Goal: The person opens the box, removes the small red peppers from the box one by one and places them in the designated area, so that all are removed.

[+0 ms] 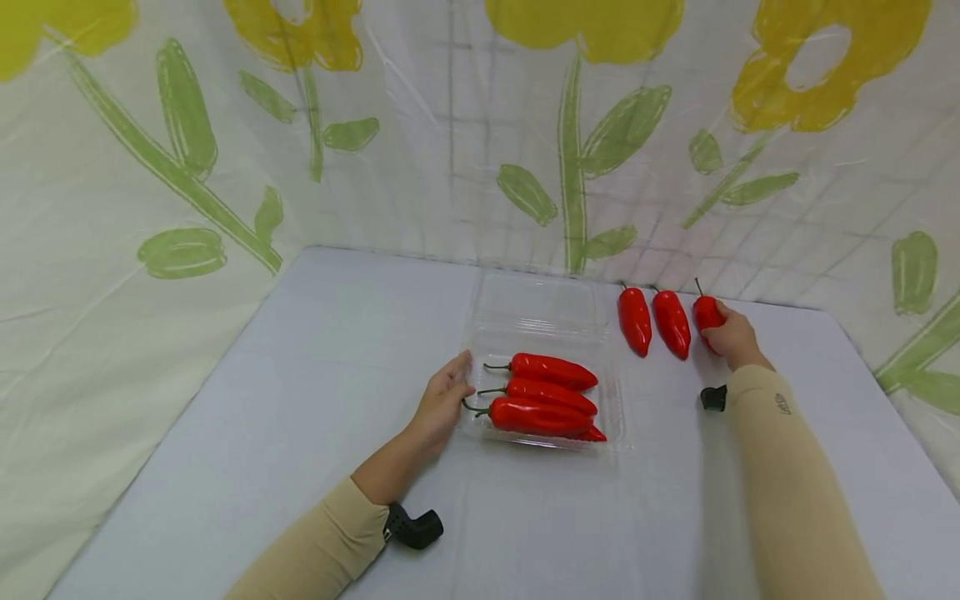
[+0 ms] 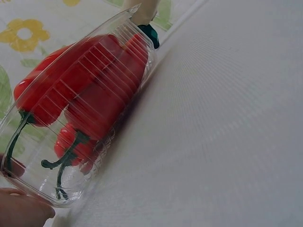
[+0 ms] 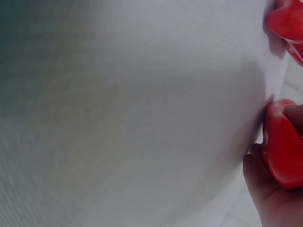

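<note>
A clear plastic clamshell container (image 1: 618,408) lies with its lid (image 1: 540,298) folded back. Several red peppers (image 1: 551,371) with green stems are inside, stems pointing left. At its left edge my left hand (image 1: 438,404) grips the wall, close to the stems. In the left wrist view a bit of that hand (image 2: 23,210) shows at the container's lower corner. Farther right, my right hand (image 1: 735,337) holds a red pepper (image 1: 705,310) between thumb and fingers, stem pointing away. The right wrist view shows this pepper (image 3: 281,146) low over or on the table; contact cannot be made out.
Two more red peppers, one (image 1: 635,321) beside the other (image 1: 671,323), lie between the container and my right hand. All stand on a white-covered table (image 1: 360,333). A flower-printed curtain (image 1: 420,167) hangs along the table's back edge.
</note>
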Tool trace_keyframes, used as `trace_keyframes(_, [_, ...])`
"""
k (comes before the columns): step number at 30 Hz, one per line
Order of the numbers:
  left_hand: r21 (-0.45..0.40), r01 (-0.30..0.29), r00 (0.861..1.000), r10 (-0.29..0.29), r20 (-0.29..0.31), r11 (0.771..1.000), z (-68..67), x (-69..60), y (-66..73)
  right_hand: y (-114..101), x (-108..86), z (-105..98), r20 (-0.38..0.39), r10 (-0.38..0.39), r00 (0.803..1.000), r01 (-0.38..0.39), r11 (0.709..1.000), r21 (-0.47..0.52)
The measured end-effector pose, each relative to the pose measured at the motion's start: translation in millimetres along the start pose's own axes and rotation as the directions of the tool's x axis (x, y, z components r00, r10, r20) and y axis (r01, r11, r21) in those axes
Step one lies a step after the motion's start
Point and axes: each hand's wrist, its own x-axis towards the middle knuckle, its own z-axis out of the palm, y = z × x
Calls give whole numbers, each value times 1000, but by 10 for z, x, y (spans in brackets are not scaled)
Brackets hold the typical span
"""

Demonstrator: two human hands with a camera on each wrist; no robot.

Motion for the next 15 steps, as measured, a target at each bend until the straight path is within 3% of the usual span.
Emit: trace_keyframes(15, [4, -13, 1000, 13, 3, 1000, -4, -11, -1, -8, 13, 9, -10, -6, 1000, 6, 1000, 11])
